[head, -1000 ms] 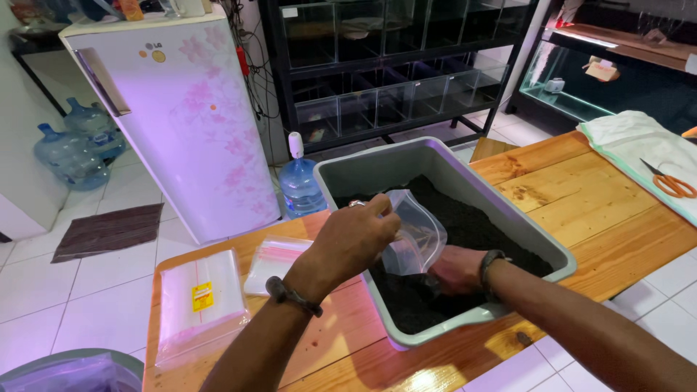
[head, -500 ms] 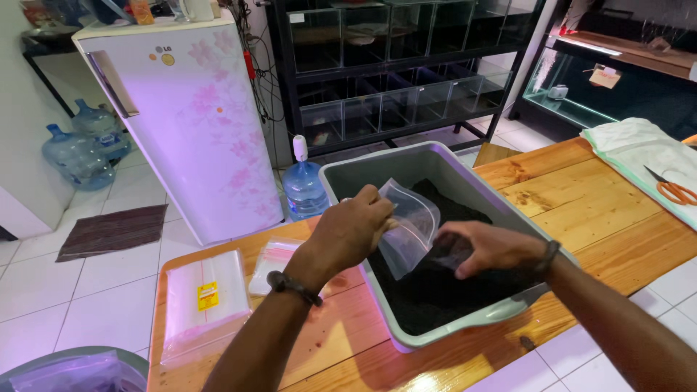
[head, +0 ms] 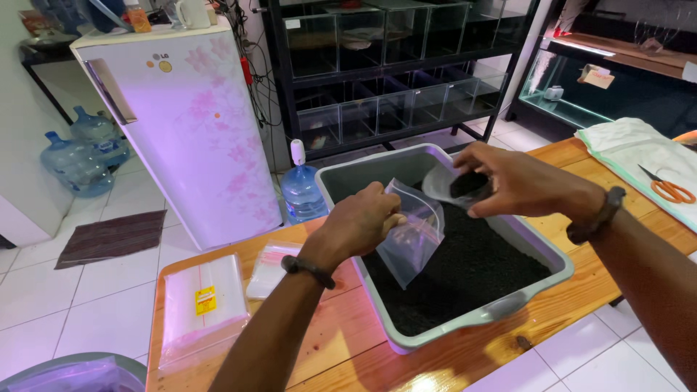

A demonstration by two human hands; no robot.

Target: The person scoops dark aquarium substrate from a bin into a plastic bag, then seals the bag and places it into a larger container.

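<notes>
The left hand pinches a clear bag open above the grey tub; the right hand grips a scoop of black substrate. The scoop sits at the bag's mouth.

A tub sits on the bench, filled with loose granular substrate. Above the tub, the left hand holds a plastic bag over the substrate, and the right hand holds a small scoop just right of the bag's mouth and slightly behind it. Left of the tub, two stacks of bags lie on the bench: a large stack nearer the left edge and a smaller stack between it and the tub. At the bench's far right, scissors lie on a cloth. Behind the bench stand a fridge on the left, a water bottle on the floor beside it, and a rack of glass tanks behind the tub.
</notes>
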